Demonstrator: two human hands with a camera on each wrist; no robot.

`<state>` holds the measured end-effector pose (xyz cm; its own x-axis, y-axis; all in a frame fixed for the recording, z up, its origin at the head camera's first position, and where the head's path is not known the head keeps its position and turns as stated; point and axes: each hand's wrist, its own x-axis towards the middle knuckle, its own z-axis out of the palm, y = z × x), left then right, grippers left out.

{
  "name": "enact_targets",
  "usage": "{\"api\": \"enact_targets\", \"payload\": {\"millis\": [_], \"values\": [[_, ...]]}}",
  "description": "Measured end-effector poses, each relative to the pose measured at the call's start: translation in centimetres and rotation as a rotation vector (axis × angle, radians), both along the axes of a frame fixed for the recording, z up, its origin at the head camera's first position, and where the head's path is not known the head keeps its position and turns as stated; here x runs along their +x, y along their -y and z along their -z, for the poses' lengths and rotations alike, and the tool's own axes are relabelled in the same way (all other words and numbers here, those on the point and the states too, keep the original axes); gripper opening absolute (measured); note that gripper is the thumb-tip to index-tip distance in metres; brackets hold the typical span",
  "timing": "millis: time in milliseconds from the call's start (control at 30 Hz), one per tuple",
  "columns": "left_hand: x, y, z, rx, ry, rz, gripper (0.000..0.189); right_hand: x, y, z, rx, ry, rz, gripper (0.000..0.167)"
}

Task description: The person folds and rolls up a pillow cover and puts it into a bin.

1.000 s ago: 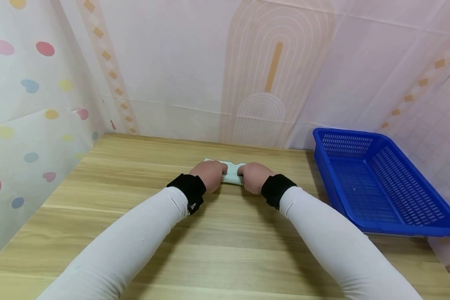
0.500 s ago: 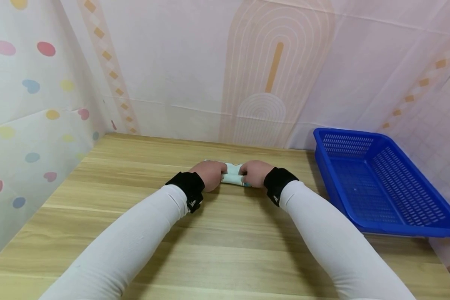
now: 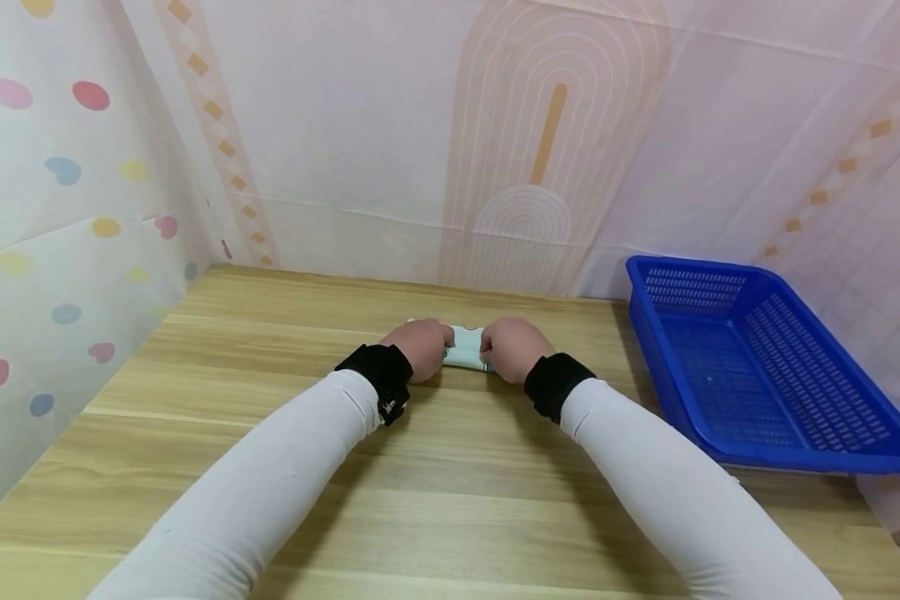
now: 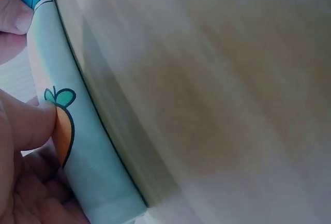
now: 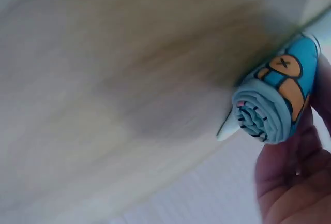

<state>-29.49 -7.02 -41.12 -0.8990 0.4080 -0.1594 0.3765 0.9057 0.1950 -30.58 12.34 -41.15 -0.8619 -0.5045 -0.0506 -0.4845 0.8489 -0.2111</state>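
Observation:
A pale mint rolled-up cloth (image 3: 465, 348) with cartoon prints lies crosswise near the back of the wooden table. My left hand (image 3: 418, 348) pinches its left part; the left wrist view shows the thumb on the roll (image 4: 85, 146) beside a printed orange carrot shape, with curled fingers under its edge. On the other side my right hand (image 3: 516, 348) grips the right part. Its end shows spiral layers in the right wrist view, where fingers curl round the roll (image 5: 269, 107) near a blue and orange figure. Much of both ends is hidden by the hands in the head view.
A blue plastic basket (image 3: 727, 375) with slotted walls stands on the right of the table (image 3: 450, 500). Behind the table hangs a pale patterned curtain (image 3: 345, 150), and a dotted one (image 3: 60, 250) is at the left.
The right hand shifts its hold slightly on the roll, its fingers lifting and curling round it again. The left hand stays nearly in place; the strip seen between the hands looks more rounded.

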Motion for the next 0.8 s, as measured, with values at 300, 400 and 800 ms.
{"api": "enact_targets", "payload": {"millis": [300, 400, 800], "values": [[1.1, 0.3, 0.1, 0.063, -0.197, 0.013, 0.020, 1.5, 0.4, 0.1, 0.194, -0.205, -0.142, 0.009], [1.4, 0.3, 0.2, 0.012, -0.251, 0.073, 0.020, 1.7, 0.3, 0.2, 0.203, -0.210, -0.141, 0.008], [1.0, 0.4, 0.6, 0.010, -0.227, 0.040, 0.018, 2.1, -0.3, 0.9, 0.170, -0.255, -0.185, 0.007]]}}
